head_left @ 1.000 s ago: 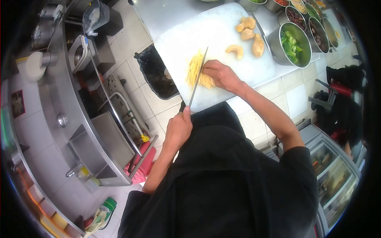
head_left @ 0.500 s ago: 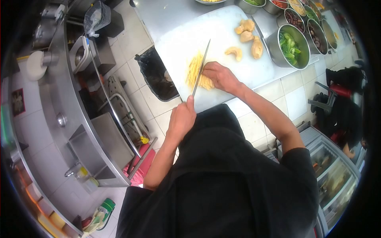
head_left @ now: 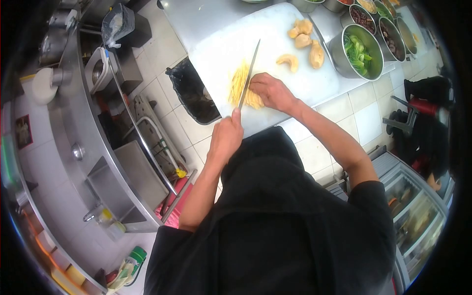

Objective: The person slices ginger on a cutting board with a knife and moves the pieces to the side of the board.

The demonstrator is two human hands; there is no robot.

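Board (head_left: 223, 51): roomy up top, strips (head_left: 238, 83) near left edge
Left hand (head_left: 226, 140): gripping one knife (head_left: 253, 61)
Right hand (head_left: 273, 93): curled onto strips
Chunks (head_left: 316, 55): four-ish

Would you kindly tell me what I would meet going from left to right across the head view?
Sink → left hand → right hand → rightmost tan chunk → large bowl of leafy greens.
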